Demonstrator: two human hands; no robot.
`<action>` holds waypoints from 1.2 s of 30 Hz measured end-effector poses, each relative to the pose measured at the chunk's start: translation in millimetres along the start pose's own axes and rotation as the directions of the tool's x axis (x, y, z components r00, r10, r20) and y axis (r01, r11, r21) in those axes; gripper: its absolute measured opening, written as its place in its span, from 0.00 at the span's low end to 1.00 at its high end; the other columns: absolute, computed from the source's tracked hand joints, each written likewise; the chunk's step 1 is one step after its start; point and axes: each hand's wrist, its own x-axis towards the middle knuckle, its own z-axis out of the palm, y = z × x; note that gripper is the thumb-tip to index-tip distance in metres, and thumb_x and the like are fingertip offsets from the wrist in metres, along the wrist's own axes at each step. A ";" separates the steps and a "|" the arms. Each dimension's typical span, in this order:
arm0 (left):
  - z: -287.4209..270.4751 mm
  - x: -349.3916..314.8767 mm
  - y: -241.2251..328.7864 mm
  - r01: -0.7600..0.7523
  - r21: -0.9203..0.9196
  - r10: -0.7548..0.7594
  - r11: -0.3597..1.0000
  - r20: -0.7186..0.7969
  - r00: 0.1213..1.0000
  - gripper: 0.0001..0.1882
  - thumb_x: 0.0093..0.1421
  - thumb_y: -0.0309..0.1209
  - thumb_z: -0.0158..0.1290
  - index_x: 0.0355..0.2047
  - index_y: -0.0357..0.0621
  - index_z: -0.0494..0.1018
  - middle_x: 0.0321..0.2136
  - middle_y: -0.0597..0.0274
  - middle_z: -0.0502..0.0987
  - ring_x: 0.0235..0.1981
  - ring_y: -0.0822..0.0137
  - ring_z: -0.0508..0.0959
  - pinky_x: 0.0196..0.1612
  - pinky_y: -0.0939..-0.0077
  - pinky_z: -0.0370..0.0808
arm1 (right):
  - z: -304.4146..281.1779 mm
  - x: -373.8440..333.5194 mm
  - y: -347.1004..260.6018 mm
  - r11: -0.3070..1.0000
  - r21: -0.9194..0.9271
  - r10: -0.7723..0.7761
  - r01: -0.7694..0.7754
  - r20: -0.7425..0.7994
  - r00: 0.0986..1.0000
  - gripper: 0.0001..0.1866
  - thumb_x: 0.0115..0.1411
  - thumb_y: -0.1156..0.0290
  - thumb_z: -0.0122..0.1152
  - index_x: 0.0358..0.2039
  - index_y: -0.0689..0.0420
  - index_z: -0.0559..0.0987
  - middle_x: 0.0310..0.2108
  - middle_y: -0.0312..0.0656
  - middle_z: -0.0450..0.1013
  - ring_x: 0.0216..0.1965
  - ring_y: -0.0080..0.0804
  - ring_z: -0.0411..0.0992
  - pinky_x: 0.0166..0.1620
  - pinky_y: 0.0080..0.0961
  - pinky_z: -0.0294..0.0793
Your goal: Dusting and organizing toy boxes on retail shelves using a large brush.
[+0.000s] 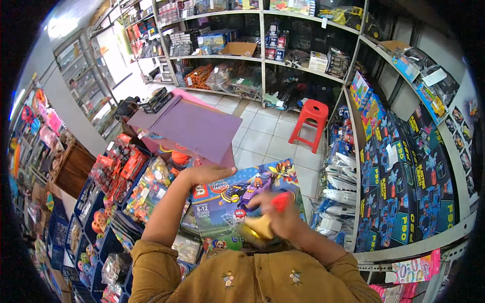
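Between crowded toy shelves, a person's right hand (280, 214), blurred, grips a red-and-yellow object (270, 217) too smeared to identify, pressed against a colourful toy box (237, 202). Palm down, the left hand (204, 174) clasps that box's top edge, under a purple flat box (194, 129) tilted above. A red plastic stool (310, 123) stands on the tiled floor (262, 136).

Mustard-yellow top (252, 280) with small embroidered flowers (228, 279) and rolled sleeves (151, 257).
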 end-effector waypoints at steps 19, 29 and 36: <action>5.0 -35.2 -5.6 0.053 0.092 -0.047 0.994 -0.067 0.997 0.45 0.57 0.67 0.33 0.53 0.36 0.66 0.54 0.44 0.66 0.57 0.54 0.65 0.59 0.69 0.59 | 13.4 40.5 -33.9 0.728 -0.671 -0.359 0.140 -0.198 0.912 0.17 0.52 0.61 0.64 0.18 0.53 0.67 0.12 0.43 0.66 0.15 0.42 0.69 0.19 0.35 0.64; 8.3 -0.2 -60.3 -0.096 0.006 0.093 0.995 0.215 0.972 0.48 0.56 0.70 0.27 0.55 0.38 0.65 0.56 0.48 0.64 0.57 0.56 0.64 0.59 0.68 0.59 | 128.3 30.1 -62.9 0.993 -0.095 -0.036 0.075 0.353 0.935 0.19 0.55 0.63 0.61 0.15 0.58 0.67 0.12 0.43 0.64 0.15 0.41 0.65 0.19 0.31 0.61; 17.4 7.3 -60.0 -0.079 0.075 0.069 0.994 0.122 0.990 0.46 0.58 0.68 0.25 0.53 0.39 0.67 0.51 0.51 0.70 0.53 0.60 0.68 0.57 0.70 0.62 | 123.2 49.4 -54.8 0.888 -0.308 -0.362 0.342 -0.010 0.932 0.11 0.51 0.67 0.64 0.19 0.55 0.72 0.15 0.40 0.67 0.17 0.39 0.66 0.21 0.32 0.64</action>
